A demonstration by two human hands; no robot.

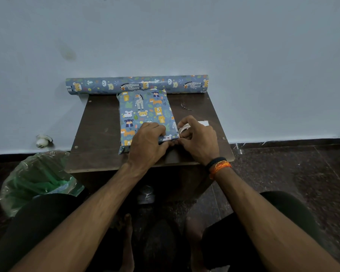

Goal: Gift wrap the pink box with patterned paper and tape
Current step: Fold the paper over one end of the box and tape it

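1. Wrapped box [145, 116]: flat on small dark table [98, 134], centre, long axis running away from the wearer. Fully covered in blue animal-print paper; no pink showing.
2. Left hand [147, 142]: palm down on near end of box, fingers curled over the top face and near edge, pressing paper flat. Wrist straight, forearm entering from lower left.
3. Right hand [197, 139]: at near right corner of box, fingers curled round a tape roll [184, 128], thumb and forefinger tips low at the box's near edge, close to the left hand's fingertips. Tape strip itself too small to tell.
4. Right wrist: black and orange bands [219, 165]. Forearm entering from lower right.
5. Paper roll [136, 84]: same print, lying crosswise at table's far edge against the wall [165, 36], just beyond the box.
6. Small white scrap [203, 123] on table, right of the right hand.
7. Green plastic bag [37, 179] on floor, left of table.
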